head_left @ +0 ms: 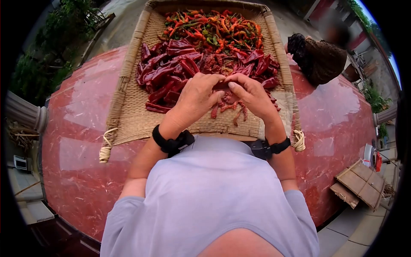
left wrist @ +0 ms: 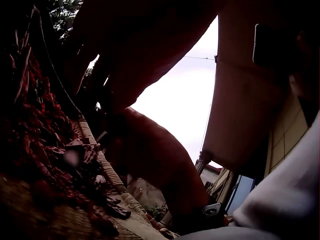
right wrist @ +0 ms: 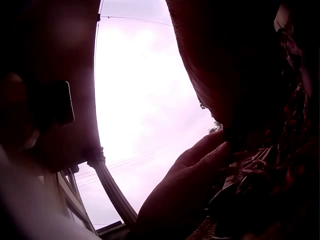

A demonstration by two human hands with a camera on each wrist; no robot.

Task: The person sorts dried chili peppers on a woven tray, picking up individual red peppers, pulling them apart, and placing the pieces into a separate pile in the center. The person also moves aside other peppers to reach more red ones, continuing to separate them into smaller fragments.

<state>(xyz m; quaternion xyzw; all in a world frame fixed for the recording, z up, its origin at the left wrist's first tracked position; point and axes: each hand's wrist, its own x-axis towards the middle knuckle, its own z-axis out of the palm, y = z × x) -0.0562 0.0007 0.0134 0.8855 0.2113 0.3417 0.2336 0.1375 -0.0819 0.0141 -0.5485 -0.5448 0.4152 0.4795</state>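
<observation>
In the head view my left hand [head_left: 198, 93] and right hand [head_left: 253, 93] meet over the near part of a woven tray [head_left: 132, 122]. Their fingertips pinch a dark red dried chili pepper [head_left: 221, 85] from both sides, and the fingers partly hide it. Below the hands lie several shrivelled red chilies [head_left: 236, 113]. Glossy dark red peppers [head_left: 160, 77] are heaped to the left, and more of them [head_left: 261, 64] lie to the right. Both wrist views are very dark; red chilies [left wrist: 42, 115] show beside the hands in the left one.
Thin orange, red and green chilies [head_left: 214, 30] fill the tray's far end. The tray rests on a polished red stone surface [head_left: 77, 171]. A person in dark clothing [head_left: 323, 60] is at the right. Flattened cardboard [head_left: 361, 182] lies lower right, and a column [head_left: 28, 112] stands left.
</observation>
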